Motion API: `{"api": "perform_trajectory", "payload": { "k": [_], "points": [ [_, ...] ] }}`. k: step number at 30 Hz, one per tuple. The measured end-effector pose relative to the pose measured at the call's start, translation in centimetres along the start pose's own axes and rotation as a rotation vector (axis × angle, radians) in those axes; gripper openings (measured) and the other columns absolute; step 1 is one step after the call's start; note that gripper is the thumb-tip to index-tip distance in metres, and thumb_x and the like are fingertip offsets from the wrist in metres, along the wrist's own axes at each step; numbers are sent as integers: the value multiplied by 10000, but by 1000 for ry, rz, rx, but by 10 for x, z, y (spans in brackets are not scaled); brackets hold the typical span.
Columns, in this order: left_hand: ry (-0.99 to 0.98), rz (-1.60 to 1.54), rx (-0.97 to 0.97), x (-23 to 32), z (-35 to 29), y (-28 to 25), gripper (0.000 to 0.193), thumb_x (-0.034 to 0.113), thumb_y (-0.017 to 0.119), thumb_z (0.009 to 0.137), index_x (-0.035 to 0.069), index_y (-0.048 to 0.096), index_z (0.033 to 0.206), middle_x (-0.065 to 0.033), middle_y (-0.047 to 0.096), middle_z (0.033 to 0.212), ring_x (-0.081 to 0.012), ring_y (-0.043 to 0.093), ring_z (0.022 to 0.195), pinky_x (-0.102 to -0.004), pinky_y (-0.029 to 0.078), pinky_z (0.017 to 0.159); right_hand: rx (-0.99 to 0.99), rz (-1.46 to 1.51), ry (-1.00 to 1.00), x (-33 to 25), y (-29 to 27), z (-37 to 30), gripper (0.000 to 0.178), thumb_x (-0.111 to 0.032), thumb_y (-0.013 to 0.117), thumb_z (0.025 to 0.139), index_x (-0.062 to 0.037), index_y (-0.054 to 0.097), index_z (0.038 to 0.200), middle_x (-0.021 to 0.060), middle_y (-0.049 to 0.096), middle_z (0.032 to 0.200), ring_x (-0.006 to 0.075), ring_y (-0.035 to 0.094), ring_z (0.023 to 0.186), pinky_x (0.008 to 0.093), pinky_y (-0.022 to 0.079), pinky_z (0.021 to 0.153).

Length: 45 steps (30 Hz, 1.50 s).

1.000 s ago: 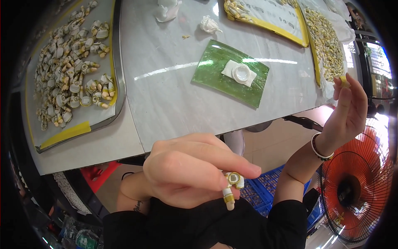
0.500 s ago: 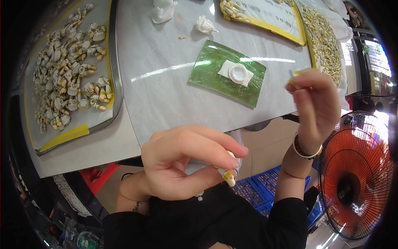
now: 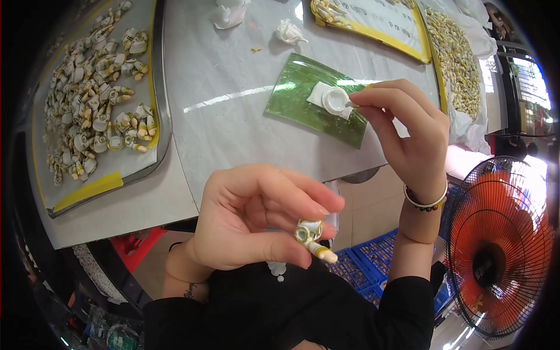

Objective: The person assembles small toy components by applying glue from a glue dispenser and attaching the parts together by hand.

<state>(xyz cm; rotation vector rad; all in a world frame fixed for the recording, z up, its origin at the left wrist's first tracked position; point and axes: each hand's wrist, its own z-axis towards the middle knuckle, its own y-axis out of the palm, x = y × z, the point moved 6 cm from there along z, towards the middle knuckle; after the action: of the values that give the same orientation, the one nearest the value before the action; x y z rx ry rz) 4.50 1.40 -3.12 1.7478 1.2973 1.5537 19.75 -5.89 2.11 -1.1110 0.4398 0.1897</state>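
Between thumb and fingers of my left hand [image 3: 262, 219] is a small painted figurine part [image 3: 311, 238], white with olive-gold trim and a flesh-coloured tip. It shows a round ring-like opening at one end. My right hand [image 3: 411, 119] is pinched at the right rim of a small round white dish [image 3: 335, 100]. A tiny yellowish piece shows at its fingertips, too small to name. The dish stands on a folded white tissue [image 3: 318, 93], which lies on a green glass plate [image 3: 291, 105].
On the left, a yellow-edged tray [image 3: 87, 192] bears many similar parts. A second yellow-framed tray [image 3: 385, 39] is at the back, beside a mass of small pieces [image 3: 452, 58]. Crumpled tissues [image 3: 290, 32] lie behind the plate. An orange fan [image 3: 496, 251] and blue crates [image 3: 373, 254] are at lower right.
My right hand has moved left to the white dish. In my left hand the figurine part has turned, and more of it shows between the fingers.
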Motion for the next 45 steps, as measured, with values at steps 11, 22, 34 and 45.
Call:
{"api": "perform_trajectory", "payload": {
  "k": [11,22,34,45],
  "points": [
    [64,-234,-313,-5,4,-6,479,175,804,630,-37,553,979,-164,632,918,-221,640,851,-314,529,767,-49,-80,-27,-4,11,5,146,64,634,689,-15,611,810,77,582,723,200,570,664,278,440,578],
    [-196,-192,-177,-24,7,0,422,393,690,760,82,502,975,-70,568,774,-194,567,686,-288,499,607,320,379,-16,-24,-24,-14,68,23,619,750,11,573,798,103,587,714,151,520,627,241,397,551],
    [-143,-243,-238,-26,5,6,358,256,669,807,8,550,1036,-109,632,910,-167,611,827,-289,491,756,253,322,-57,-64,-19,-16,246,-23,729,649,-94,574,828,48,595,738,167,514,568,257,416,515],
    [381,421,-91,2,-3,7,404,322,758,696,39,580,923,-109,597,881,-204,591,793,-287,485,673,297,226,-187,-76,-12,-24,219,-51,697,696,-39,528,835,89,570,702,170,510,523,247,394,424]
  ]
}}
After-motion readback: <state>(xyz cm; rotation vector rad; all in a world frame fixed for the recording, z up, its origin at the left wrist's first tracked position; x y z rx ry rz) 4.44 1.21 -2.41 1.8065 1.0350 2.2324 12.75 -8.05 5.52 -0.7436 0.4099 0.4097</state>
